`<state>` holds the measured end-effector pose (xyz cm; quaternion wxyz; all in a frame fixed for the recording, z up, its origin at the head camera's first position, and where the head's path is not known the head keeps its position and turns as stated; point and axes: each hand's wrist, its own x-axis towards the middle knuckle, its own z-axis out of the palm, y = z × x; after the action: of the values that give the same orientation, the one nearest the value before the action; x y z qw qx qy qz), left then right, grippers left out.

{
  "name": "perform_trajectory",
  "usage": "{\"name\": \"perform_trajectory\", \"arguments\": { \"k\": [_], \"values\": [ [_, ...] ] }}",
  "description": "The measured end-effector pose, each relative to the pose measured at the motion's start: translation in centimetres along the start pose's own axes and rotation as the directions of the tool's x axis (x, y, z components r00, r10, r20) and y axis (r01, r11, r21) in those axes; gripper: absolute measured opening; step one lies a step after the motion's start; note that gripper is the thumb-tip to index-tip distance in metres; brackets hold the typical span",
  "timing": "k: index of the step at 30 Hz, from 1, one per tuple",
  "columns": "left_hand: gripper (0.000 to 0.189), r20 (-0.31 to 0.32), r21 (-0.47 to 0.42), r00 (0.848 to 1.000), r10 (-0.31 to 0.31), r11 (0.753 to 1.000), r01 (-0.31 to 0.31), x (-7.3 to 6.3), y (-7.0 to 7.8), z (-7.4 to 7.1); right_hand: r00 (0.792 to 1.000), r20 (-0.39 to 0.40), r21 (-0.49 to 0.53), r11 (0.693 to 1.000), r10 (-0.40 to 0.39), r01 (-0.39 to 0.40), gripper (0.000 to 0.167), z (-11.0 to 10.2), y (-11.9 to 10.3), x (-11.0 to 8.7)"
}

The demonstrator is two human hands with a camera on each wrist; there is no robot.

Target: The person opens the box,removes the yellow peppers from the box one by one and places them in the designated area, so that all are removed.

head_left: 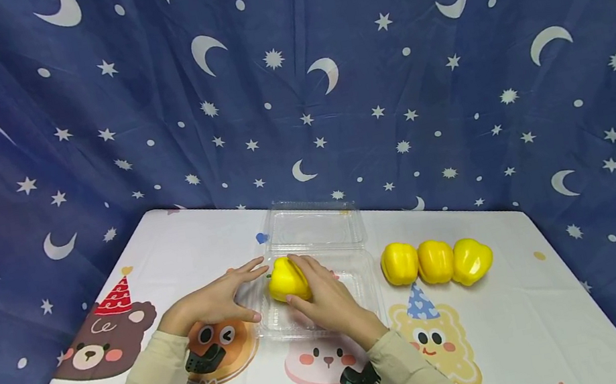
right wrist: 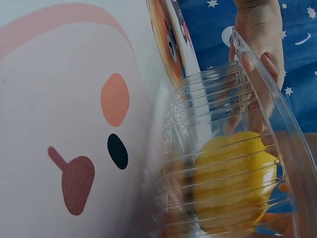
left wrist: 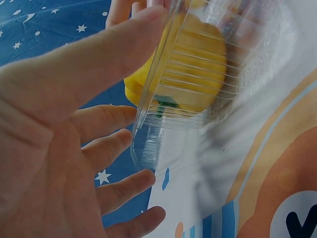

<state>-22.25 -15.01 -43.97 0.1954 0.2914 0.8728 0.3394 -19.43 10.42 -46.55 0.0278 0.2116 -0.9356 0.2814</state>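
A clear plastic clamshell box (head_left: 362, 281) lies on the table with its lid (head_left: 314, 228) folded back toward the curtain. Inside its left half is a yellow bell pepper (head_left: 286, 281), tilted on its side, its green stem pointing left. My right hand (head_left: 328, 294) grips this pepper, thumb in front and fingers over its right side. At the box's left edge is my left hand (head_left: 215, 300), fingers spread and fairly straight. The left wrist view has that thumb (left wrist: 133, 42) at the box rim. Through the ribbed wall in the right wrist view, the pepper (right wrist: 230, 186) shows low in the box.
Three more yellow peppers stand in a row right of the box: a left one (head_left: 399, 263), a middle one (head_left: 436, 261) and a right one (head_left: 471, 260). A white cartoon-print cloth (head_left: 519, 320) covers the table. A blue star-patterned curtain (head_left: 364, 87) hangs behind.
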Motion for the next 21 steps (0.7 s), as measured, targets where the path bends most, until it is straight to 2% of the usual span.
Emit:
{"name": "perform_trajectory", "arguments": {
  "k": [8,21],
  "values": [
    [0.087,0.001,-0.001,1.000,0.008,1.000,-0.008,0.10,-0.10,-0.03,1.000,0.009,-0.012,1.000,0.021,-0.021,0.072,-0.33,-0.28,-0.07],
    [0.088,0.005,-0.013,1.000,0.013,1.000,-0.013,0.09,-0.11,0.06,0.997,0.070,-0.031,0.999,0.040,-0.037,0.071,-0.57,-0.40,-0.37]
  ]
}}
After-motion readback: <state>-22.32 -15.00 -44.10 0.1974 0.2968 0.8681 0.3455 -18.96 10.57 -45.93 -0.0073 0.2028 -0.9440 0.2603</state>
